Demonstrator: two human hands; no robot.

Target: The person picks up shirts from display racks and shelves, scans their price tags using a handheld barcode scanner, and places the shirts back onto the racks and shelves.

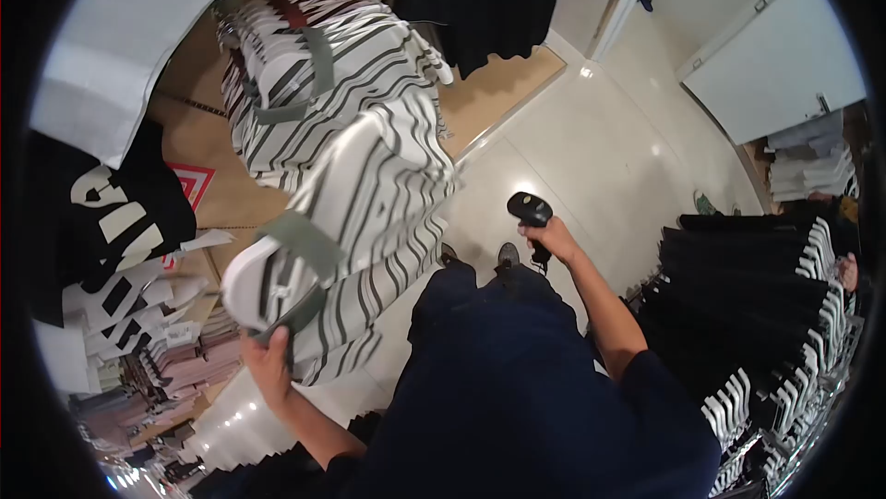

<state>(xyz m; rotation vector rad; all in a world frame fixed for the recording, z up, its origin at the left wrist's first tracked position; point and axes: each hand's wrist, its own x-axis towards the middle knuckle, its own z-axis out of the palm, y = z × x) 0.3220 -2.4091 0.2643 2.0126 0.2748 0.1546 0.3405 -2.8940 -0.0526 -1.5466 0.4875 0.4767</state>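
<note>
My left hand (269, 365) is closed on the lower end of a bundle of striped garments (378, 213), white with dark stripes, on white hangers. A grey-green strap (300, 245) crosses the bundle near that hand. Just beyond it, a second striped stack (323, 60) with grey-green straps lies on a wooden surface. In my right hand (552, 239) is a black handheld scanner (528, 209), gripped by its handle and held over the pale floor.
Black garments on white hangers (748, 268) fill a rack at the right, where part of another person's hand (847, 273) shows. A white door panel (775, 65) stands at the upper right. Pink and white garments (166, 351) are at the lower left.
</note>
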